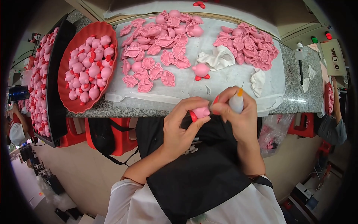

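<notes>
My left hand [177, 125] pinches a small round pink figure [201, 112] with a red foot, between thumb and fingertips, above my lap at the table's front edge. Close by on the right, my right hand [244, 121] is closed around a translucent squeeze bottle [236, 103] with an orange collar and a thin needle tip pointing up and away. A small red piece [216, 100] shows between its thumb and forefinger. The thumb tip comes near the figure; whether they touch I cannot tell. Beyond my hands, another pink figure with red feet [201, 70] sits on the white sheet.
Loose pink moulded half-shells [153, 37] and a second pink pile [248, 44] cover much of the sheet [194, 91]. Crumpled white tissue [216, 58] lies between them. At left stand a red scalloped bowl [63, 82] of figures and a black tray [59, 127] holding many more.
</notes>
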`<state>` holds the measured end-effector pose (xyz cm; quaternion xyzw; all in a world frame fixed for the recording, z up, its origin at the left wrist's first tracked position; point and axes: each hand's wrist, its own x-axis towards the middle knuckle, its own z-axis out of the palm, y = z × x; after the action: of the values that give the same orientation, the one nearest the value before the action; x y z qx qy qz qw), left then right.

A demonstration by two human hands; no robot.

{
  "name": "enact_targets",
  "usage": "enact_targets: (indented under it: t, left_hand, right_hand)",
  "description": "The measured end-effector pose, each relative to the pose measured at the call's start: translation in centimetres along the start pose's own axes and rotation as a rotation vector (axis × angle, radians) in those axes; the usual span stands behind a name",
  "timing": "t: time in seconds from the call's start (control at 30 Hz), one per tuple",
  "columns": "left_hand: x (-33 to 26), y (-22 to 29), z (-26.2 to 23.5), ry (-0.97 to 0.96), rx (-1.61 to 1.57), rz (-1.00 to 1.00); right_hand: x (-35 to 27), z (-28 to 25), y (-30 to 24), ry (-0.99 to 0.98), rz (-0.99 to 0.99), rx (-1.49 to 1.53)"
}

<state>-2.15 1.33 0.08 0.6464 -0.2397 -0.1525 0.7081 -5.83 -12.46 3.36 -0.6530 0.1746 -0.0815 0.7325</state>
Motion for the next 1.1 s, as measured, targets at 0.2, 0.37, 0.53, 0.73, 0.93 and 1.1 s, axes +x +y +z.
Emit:
enact_targets:
  t: [0.2,0.37,0.53,0.73,0.93,1.1]
  left_hand:
    - [0.2,0.1,0.6,0.102,-0.024,0.007]
    - [0.1,0.3,0.5,0.081,-0.004,0.032]
    - [0.1,0.5,0.5,0.066,-0.068,-0.021]
    - [0.2,0.7,0.5,0.030,-0.179,-0.087]
    - [0.3,1.1,0.1,-0.071,-0.247,-0.041]
    - [0.6,1.0,-0.2,-0.108,-0.545,-0.179]
  right_hand:
    - [-0.6,0.0,-0.5,-0.102,-0.020,-0.088]
    - [-0.6,-0.2,-0.7,-0.079,-0.016,-0.042]
    - [-0.8,-0.2,-0.9,-0.068,-0.033,0.047]
    - [-0.4,-0.9,-0.3,0.006,0.048,0.043]
    - [1.1,-2.4,0.3,0.166,-0.015,-0.192]
    - [2.0,-4.7,1.9,0.237,-0.145,-0.841]
